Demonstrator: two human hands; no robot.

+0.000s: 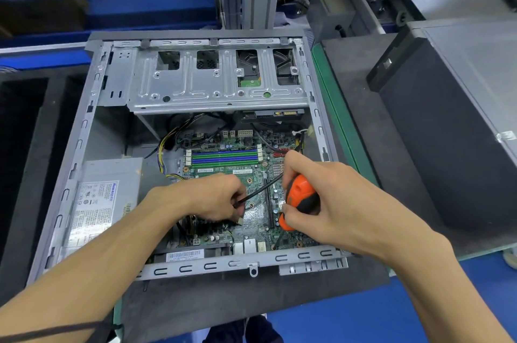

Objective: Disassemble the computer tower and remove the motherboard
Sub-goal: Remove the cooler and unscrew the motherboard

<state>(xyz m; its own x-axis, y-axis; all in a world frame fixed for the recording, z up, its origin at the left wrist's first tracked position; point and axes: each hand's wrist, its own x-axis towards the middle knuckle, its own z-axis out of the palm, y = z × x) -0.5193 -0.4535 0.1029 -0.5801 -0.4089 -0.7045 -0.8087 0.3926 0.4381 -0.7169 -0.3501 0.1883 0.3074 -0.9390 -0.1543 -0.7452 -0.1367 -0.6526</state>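
While my left hand (215, 197) pinches a thin black cable (258, 188) over the motherboard (237, 174), my right hand (316, 197) is wrapped around the orange-and-black screwdriver (299, 200), fingers curled tight on the handle. Screwdriver shaft (278, 240) runs down toward the near edge of the board; I can't tell if the tip sits in a screw

Risks from here:
- tip slips off and gouges traces or a small component, since the shaft leans instead of standing straight
- I tug the cable sideways and strain its header; a connector end (240, 221) hangs loose just below my left fingers and could snag
- yellow/black power leads (165, 147) at the left of the board look plugged in, so lifting the board early would stress them

Board lies flat on the floor of the open tower case (84, 124), right of the grey power supply (106, 197), below the drive cage (212, 85). Its long axis looks to run near-to-far from me; the 4 RAM slots (223, 156) lie across that, left-right. Screwdriver axis: handle up and far, tip down and toward me
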